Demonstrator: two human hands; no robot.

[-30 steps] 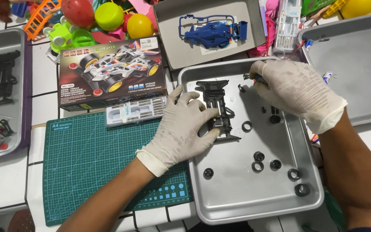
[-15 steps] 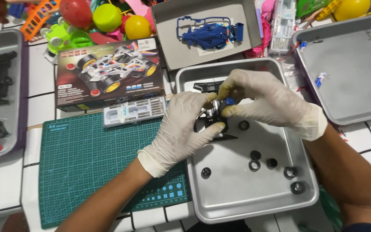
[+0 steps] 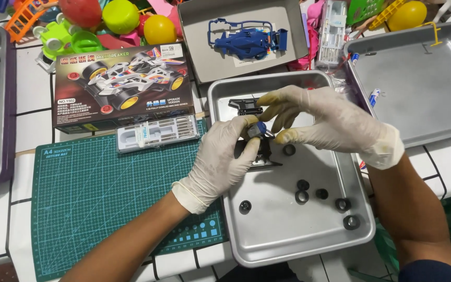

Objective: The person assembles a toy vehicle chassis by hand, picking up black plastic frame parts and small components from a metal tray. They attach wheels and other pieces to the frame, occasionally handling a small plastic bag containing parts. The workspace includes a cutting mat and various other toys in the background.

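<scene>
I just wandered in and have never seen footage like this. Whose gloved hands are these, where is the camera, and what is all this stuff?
There is no machine here: a person wears a camera on the head, so you look down at their own hands. Both wear pale gloves. The left hand and right hand meet over a metal tray, pinching a small blue-and-silver part between their fingertips, just above a black toy-car frame. Small black wheels and rings lie loose in the tray. Beside it sit a green cutting mat, a model-car box, a clear screwdriver-bit case and a blue car body in an open grey box.
</scene>
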